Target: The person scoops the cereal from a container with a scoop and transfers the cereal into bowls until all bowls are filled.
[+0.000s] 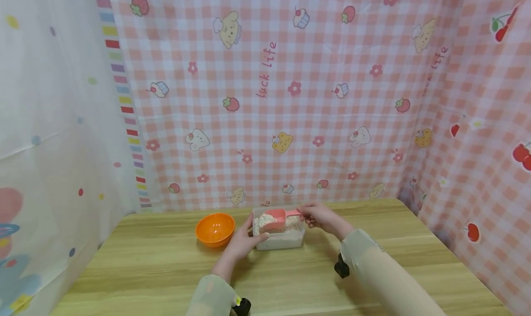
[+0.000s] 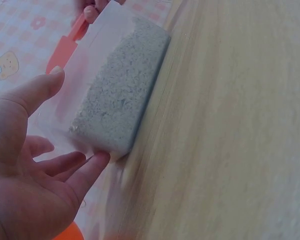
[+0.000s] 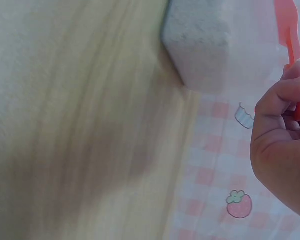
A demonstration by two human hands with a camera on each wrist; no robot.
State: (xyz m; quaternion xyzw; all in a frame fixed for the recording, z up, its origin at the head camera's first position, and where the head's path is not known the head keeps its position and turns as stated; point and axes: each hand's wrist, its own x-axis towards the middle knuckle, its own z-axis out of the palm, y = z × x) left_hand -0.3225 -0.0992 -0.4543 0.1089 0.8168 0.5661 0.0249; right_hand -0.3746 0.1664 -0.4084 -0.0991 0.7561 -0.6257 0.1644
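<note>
A clear plastic container [image 1: 280, 242] of pale, oat-like flakes [image 2: 117, 82] stands on the table. My left hand [image 1: 244, 240] holds it by its left end, the thumb at the near rim and the fingers against the end wall. With my right hand [image 1: 321, 218] I grip the handle of a pink scoop [image 1: 279, 218], fingers curled round it, as the right wrist view also shows. The scoop's bowl lies over the container's opening, with flakes heaped in and around its mouth. Left of the container sits an orange bowl [image 1: 215, 231], its inside showing no contents.
Both hands work near the back of a wood-grain table [image 1: 290, 283]. Right behind it hangs a pink checked curtain [image 1: 265, 122], which continues along the right side. A white patterned sheet [image 1: 50, 122] hangs on the left.
</note>
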